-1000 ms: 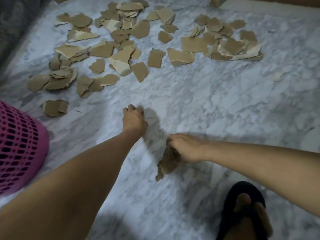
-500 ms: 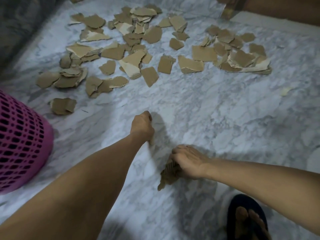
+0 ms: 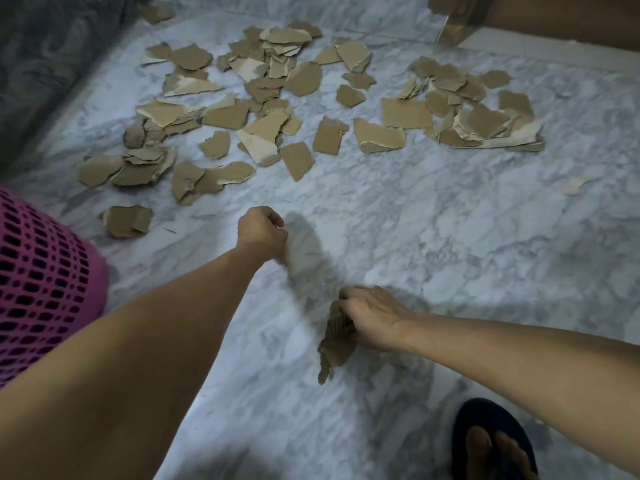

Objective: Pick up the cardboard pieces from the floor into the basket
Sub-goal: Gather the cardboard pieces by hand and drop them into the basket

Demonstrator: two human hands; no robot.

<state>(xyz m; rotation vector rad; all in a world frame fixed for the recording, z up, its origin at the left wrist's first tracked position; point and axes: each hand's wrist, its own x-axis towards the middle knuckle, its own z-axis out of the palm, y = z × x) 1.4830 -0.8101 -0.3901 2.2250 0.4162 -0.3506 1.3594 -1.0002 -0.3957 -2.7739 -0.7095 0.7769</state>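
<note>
Several torn brown cardboard pieces lie scattered across the far half of the marble floor. A lone piece rests nearest the pink mesh basket, which stands at the left edge. My right hand is shut on a bunch of cardboard pieces that hangs down just above the floor. My left hand reaches forward over bare floor, short of the scattered pieces, with its fingers curled closed; nothing shows in it.
A dark patterned surface borders the floor at the far left. A furniture leg stands at the top right. My foot in a dark sandal is planted at the bottom right. A small pale scrap lies apart on the right.
The view has shifted, so the pile sits lower in frame. My left hand has reached slightly farther forward and right. My right hand keeps its hold on the cardboard bunch.
</note>
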